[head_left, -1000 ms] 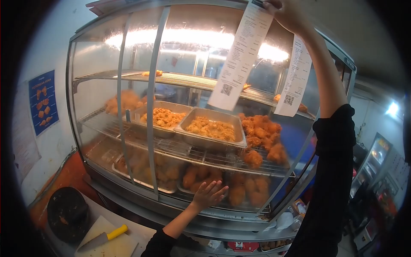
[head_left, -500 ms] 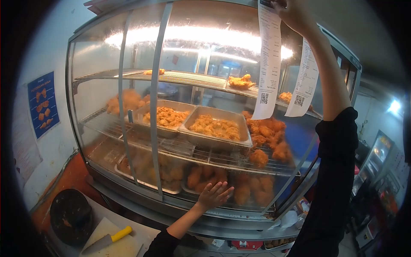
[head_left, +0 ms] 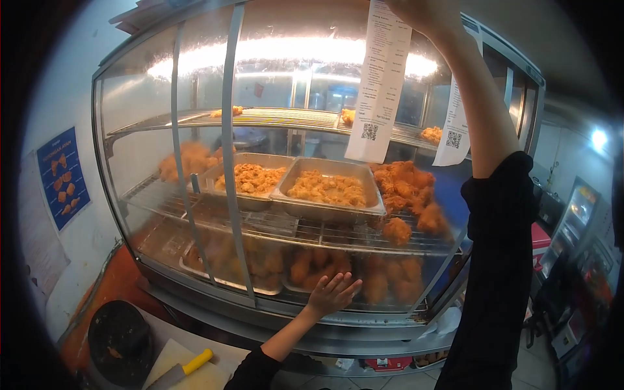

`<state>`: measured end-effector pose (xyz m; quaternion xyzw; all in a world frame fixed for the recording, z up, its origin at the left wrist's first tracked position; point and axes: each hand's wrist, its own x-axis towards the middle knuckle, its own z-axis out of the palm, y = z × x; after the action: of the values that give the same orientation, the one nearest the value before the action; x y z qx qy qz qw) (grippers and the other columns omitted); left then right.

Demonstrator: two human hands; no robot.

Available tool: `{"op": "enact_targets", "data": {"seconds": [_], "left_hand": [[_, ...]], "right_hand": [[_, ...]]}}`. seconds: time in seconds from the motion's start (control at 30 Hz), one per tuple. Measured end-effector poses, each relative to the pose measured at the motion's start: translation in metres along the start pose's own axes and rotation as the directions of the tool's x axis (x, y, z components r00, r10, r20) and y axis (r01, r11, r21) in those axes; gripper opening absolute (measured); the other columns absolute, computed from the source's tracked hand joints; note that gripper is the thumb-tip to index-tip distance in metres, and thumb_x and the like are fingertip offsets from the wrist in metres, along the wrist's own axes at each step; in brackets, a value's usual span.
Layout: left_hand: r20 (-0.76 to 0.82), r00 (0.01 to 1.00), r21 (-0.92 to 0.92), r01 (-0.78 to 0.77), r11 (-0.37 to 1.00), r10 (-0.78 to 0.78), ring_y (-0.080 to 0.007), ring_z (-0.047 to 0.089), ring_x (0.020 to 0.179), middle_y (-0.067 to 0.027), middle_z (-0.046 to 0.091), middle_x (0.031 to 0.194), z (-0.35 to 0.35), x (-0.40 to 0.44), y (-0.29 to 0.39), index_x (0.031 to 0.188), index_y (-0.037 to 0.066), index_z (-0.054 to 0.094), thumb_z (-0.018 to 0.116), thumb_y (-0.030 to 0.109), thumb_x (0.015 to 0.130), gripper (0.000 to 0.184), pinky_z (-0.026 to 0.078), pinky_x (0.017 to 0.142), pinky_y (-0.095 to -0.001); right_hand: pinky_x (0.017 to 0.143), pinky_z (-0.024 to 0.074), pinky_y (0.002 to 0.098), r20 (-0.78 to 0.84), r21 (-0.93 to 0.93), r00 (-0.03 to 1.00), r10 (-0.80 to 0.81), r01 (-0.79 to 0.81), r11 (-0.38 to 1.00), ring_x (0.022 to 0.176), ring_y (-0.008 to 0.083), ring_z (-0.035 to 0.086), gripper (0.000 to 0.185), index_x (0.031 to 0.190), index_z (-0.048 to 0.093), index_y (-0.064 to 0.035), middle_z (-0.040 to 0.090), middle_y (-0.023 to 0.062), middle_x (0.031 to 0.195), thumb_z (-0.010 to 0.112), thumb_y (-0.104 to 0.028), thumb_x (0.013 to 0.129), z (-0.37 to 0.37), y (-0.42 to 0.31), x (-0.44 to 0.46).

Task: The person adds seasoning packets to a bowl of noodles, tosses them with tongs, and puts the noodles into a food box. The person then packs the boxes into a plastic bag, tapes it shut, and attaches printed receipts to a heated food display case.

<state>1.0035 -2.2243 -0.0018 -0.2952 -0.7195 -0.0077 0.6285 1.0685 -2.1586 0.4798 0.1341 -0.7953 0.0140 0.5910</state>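
My left hand (head_left: 333, 294) lies with fingers spread against the lower glass of a display cabinet (head_left: 236, 195), holding nothing. At the top edge of the view my right hand (head_left: 426, 16) is closed at the upper end of a long printed receipt (head_left: 377, 84); its fingertips are partly cut off. The receipt hangs down in front of the glass, with a QR code near its bottom. A second receipt (head_left: 453, 123) hangs to the right, partly behind my right forearm. Behind the glass, fried chicken (head_left: 406, 185) sits beside metal trays (head_left: 330, 208) of smaller fried pieces.
At lower left, a yellow-handled knife (head_left: 185, 369) lies on a white cutting board (head_left: 207, 378), next to a dark round block (head_left: 120, 338). A blue poster (head_left: 65, 179) hangs on the left wall. A red item (head_left: 389, 364) is below the cabinet.
My right hand and the first receipt have shifted left and slightly up across the glass. The left hand stays flat on the lower pane. The view has shifted a little.
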Motion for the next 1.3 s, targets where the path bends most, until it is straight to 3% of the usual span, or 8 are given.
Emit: {"op": "enact_targets", "data": {"seconds": [0.23, 0.4, 0.53, 0.73, 0.8, 1.0, 1.3], "left_hand": [[-0.002, 1.0, 0.001, -0.01, 1.0, 0.01, -0.0187, 0.012, 0.12, -0.0053, 0.015, 0.129, 0.0, 0.0, -0.001, 0.123, 0.02, 0.02, 0.03, 0.03, 0.079, 0.047, 0.004, 0.097, -0.0379], [-0.011, 1.0, -0.003, -0.012, 1.0, 0.012, -0.0188, 0.011, 0.12, -0.0055, 0.014, 0.129, 0.0, 0.0, 0.0, 0.124, 0.019, 0.019, 0.029, 0.029, 0.079, 0.047, 0.004, 0.097, -0.0379], [-0.017, 1.0, -0.003, -0.016, 1.0, 0.016, -0.0187, 0.011, 0.12, -0.0058, 0.015, 0.129, -0.001, 0.0, -0.001, 0.124, 0.019, 0.018, 0.03, 0.028, 0.079, 0.048, 0.004, 0.097, -0.0378], [-0.029, 0.999, -0.005, -0.019, 1.0, 0.018, -0.0185, 0.011, 0.12, -0.006, 0.016, 0.129, 0.0, -0.001, 0.0, 0.124, 0.019, 0.019, 0.03, 0.027, 0.079, 0.047, 0.004, 0.097, -0.0379], [-0.028, 0.999, -0.005, -0.022, 1.0, 0.022, -0.0185, 0.011, 0.12, -0.0061, 0.016, 0.129, 0.001, -0.002, 0.0, 0.123, 0.019, 0.02, 0.03, 0.027, 0.079, 0.047, 0.004, 0.097, -0.038], [-0.022, 1.0, -0.017, -0.02, 1.0, 0.02, -0.0184, 0.012, 0.12, -0.0062, 0.016, 0.129, 0.0, -0.002, 0.0, 0.123, 0.018, 0.02, 0.029, 0.027, 0.079, 0.046, 0.004, 0.097, -0.0384], [-0.035, 0.999, -0.019, -0.024, 1.0, 0.024, -0.0181, 0.012, 0.12, -0.0059, 0.016, 0.129, 0.001, -0.005, 0.0, 0.124, 0.018, 0.019, 0.029, 0.027, 0.08, 0.046, 0.004, 0.097, -0.0381]], "right_hand": [[0.034, 0.03, 0.0201, -0.046, 0.039, 0.999, -0.017, 0.018, 0.999, 0.036, 0.0082, 0.035, 0.025, 0.067, 0.055, -0.0013, 0.048, 0.0043, 0.05, 0.042, -0.019, 0.08, 0.003, 0.001, 0.001], [0.034, 0.0318, 0.0212, -0.165, -0.017, 0.971, -0.175, 0.175, 0.984, 0.036, 0.009, 0.037, 0.022, 0.07, 0.057, -0.0018, 0.051, 0.005, 0.052, 0.043, -0.017, 0.079, 0.009, 0.006, 0.003], [0.035, 0.0326, 0.0207, -0.094, 0.024, 0.993, -0.067, 0.07, 0.997, 0.036, 0.0094, 0.038, 0.022, 0.073, 0.058, -0.0019, 0.053, 0.0058, 0.054, 0.043, -0.017, 0.079, 0.006, 0.003, 0.001], [0.046, 0.0407, 0.0237, -0.149, -0.004, 0.964, -0.22, 0.222, 0.975, 0.05, 0.0143, 0.051, 0.019, 0.085, 0.057, -0.0049, 0.058, 0.0095, 0.074, 0.044, -0.018, 0.078, 0.012, 0.012, 0.004], [0.056, 0.0435, 0.0284, -0.199, -0.139, 0.948, -0.249, 0.224, 0.965, 0.063, 0.0195, 0.055, 0.019, 0.089, 0.056, -0.0057, 0.057, 0.0109, 0.082, 0.044, -0.016, 0.078, 0.013, 0.015, 0.005], [0.062, 0.0437, 0.0301, -0.127, -0.021, 0.981, -0.146, 0.144, 0.989, 0.068, 0.0219, 0.055, 0.02, 0.09, 0.056, -0.0052, 0.056, 0.0126, 0.085, 0.043, -0.016, 0.079, 0.007, 0.008, 0.001], [0.06, 0.0445, 0.0282, -0.107, 0.061, 0.99, -0.093, 0.1, 0.993, 0.067, 0.0201, 0.054, 0.02, 0.092, 0.055, -0.0049, 0.057, 0.0117, 0.083, 0.046, -0.015, 0.078, 0.0, -0.003, -0.006]]}}
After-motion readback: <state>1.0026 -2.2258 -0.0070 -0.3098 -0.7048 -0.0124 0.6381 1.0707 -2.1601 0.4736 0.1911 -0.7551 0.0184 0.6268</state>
